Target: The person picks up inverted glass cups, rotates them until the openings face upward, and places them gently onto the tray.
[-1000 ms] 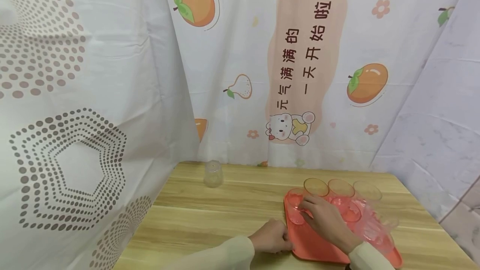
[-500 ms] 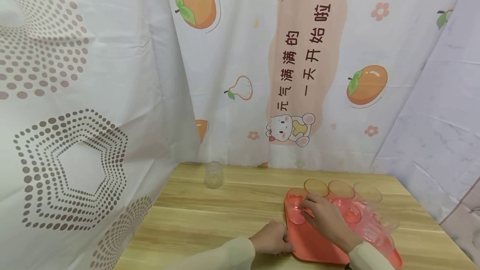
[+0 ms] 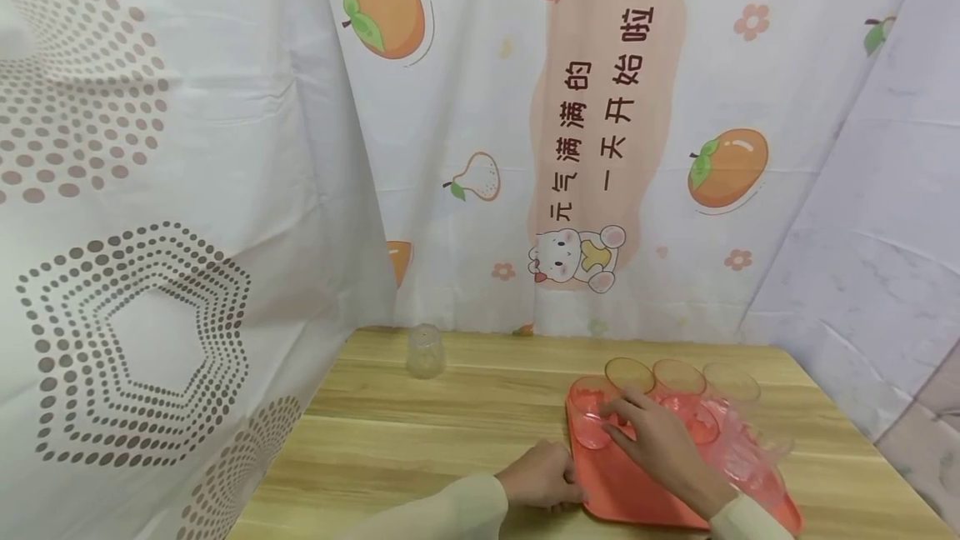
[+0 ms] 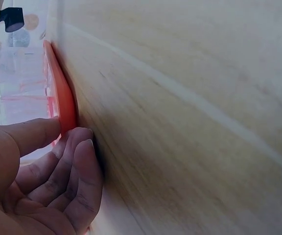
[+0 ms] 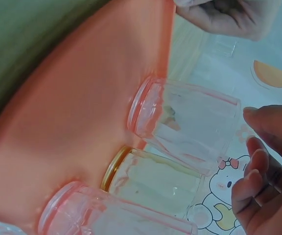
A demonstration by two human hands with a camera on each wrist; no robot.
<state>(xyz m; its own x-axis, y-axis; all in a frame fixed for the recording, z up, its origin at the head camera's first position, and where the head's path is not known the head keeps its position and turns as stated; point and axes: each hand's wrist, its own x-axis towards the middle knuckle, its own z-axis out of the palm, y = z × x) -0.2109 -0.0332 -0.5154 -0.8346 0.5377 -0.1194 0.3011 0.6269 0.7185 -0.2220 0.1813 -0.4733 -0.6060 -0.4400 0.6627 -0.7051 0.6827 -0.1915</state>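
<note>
My left hand (image 3: 538, 476) pinches the near left edge of a red tray (image 3: 626, 490); in the left wrist view the thumb and fingertips close on the tray's rim (image 4: 66, 105). Several see-through cups stand on the tray. Just off the rim of a pink cup (image 5: 195, 122) at its far left corner, my right hand (image 3: 656, 448) has its thumb and fingers spread, holding nothing. Beside that cup is a yellow cup (image 5: 155, 181), then another pink cup (image 5: 116, 215).
At the back left of the wooden table (image 3: 390, 440) stands a clear cup (image 3: 425, 352), away from the tray. More cups, some colourless (image 3: 750, 457), crowd the tray's right side. Printed curtains (image 3: 465, 257) hang behind and to the left.
My right fingertips have shifted slightly away from the pink cup at the corner. The left hand keeps its hold on the tray, and the cups stay where they were.
</note>
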